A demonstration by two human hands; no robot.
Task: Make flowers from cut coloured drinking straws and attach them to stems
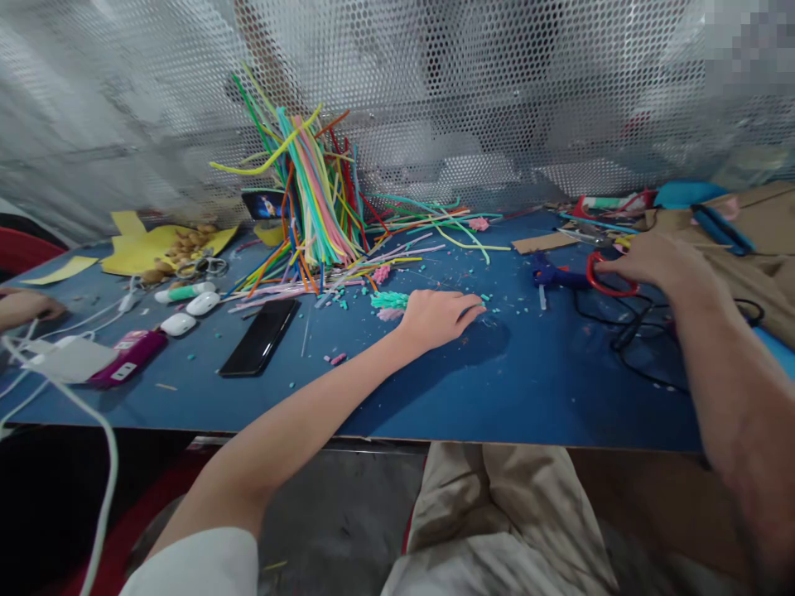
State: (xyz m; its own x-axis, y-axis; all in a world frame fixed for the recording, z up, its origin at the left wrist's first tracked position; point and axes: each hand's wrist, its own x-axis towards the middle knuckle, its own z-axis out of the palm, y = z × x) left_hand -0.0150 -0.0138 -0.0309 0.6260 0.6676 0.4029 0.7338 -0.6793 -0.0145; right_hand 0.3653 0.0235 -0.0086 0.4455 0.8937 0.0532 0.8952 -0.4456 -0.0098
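My left hand point(438, 319) lies low over the blue table, its fingers stretched to the right and thumb apart. Beside its back edge sits a bundle of short mint-green fuzzy pieces point(388, 300), with pink ones point(390, 314) under them, partly covered by the hand. On the right, my right hand point(658, 258) has its fingers on the red handle of a pair of scissors point(614, 286); the blades are hidden. Just left of that hand lies a dark blue glue gun point(559, 275) with a clear glue stick point(542, 298) near its tip.
A tall bunch of coloured pipe cleaners point(314, 194) stands at the back. Left are a black phone point(259, 338), white earbud cases point(178, 324), a purple power strip point(129, 358) and another person's hand point(28, 308). Black cable point(624, 335) and brown cardboard point(763, 257) lie right.
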